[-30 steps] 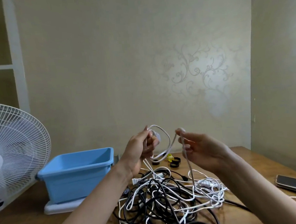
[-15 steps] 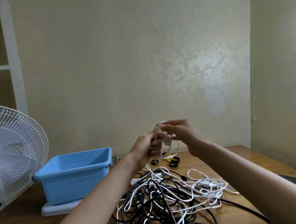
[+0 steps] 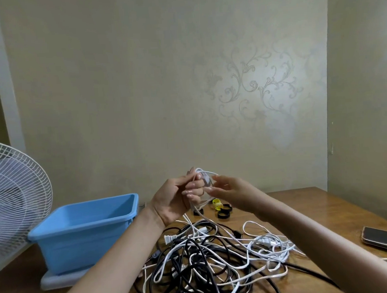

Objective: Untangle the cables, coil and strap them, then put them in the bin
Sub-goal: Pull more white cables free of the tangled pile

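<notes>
A tangle of white and black cables (image 3: 210, 266) lies on the wooden table in front of me. My left hand (image 3: 175, 200) is raised above it and grips a small coil of white cable (image 3: 205, 175), whose free length hangs down into the pile. My right hand (image 3: 230, 189) touches the same coil from the right, fingers pinched at the loop beside a pale plug end. The blue plastic bin (image 3: 88, 224) stands empty at the left. Black strap rings (image 3: 224, 211) and a yellow one (image 3: 217, 204) lie behind the pile.
A white fan (image 3: 10, 198) stands at the far left next to the bin. A phone (image 3: 386, 239) lies near the table's right edge, with more white cable beside it. A white lid (image 3: 60, 279) lies under the bin. The wall is close behind the table.
My right hand went from holding the cable out at the right to meet my left hand at the coil. It now sits slightly lower on the loop's right side.
</notes>
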### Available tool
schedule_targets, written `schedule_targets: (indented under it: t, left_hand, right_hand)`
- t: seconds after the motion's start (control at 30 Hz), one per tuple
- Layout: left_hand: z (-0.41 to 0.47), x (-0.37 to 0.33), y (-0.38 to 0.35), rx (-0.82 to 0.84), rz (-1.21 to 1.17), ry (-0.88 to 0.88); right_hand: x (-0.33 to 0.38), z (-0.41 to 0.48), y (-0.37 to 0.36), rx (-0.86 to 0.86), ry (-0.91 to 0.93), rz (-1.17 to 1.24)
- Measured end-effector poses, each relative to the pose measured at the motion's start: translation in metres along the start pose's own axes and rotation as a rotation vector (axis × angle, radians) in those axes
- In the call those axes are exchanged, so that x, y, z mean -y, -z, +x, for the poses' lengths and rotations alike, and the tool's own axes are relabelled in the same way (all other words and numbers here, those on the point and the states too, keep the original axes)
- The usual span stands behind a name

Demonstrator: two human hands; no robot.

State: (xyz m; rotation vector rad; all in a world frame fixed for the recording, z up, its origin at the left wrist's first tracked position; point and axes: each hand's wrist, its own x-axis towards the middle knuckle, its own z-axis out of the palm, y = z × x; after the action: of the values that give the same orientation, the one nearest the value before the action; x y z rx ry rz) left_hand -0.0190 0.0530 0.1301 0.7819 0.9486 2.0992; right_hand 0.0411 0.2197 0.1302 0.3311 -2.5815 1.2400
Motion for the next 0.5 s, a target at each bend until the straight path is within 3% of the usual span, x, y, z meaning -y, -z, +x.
schedule_targets:
  t: [0.07, 0.17, 0.2, 0.37, 0.43, 0.5]
  left_hand:
    - [0.002, -0.001, 0.007, 0.082, -0.053, 0.006]
    - [0.005, 0.001, 0.019, 0.173, -0.164, -0.027]
    - [0.006, 0.002, 0.022, 0.171, -0.19, -0.048]
    - [0.006, -0.004, 0.025, 0.148, -0.192, -0.168]
    - [0.001, -0.012, 0.026, 0.15, -0.192, -0.179]
    - [-0.004, -0.022, 0.027, 0.151, -0.182, -0.16]
  right_hand:
    - [-0.011, -0.001, 0.002, -0.081, 0.034, 0.174]
    - [-0.028, -0.013, 0.0, -0.388, 0.105, 0.428]
    - [-0.033, -0.02, -0.005, -0.38, 0.097, 0.469]
    - [-0.069, -0.049, -0.023, 0.282, -0.053, 0.472]
    - [-0.095, -0.055, -0.007, 0.356, -0.101, 0.491]
    - [-0.119, -0.059, 0.014, 0.314, -0.179, 0.491]
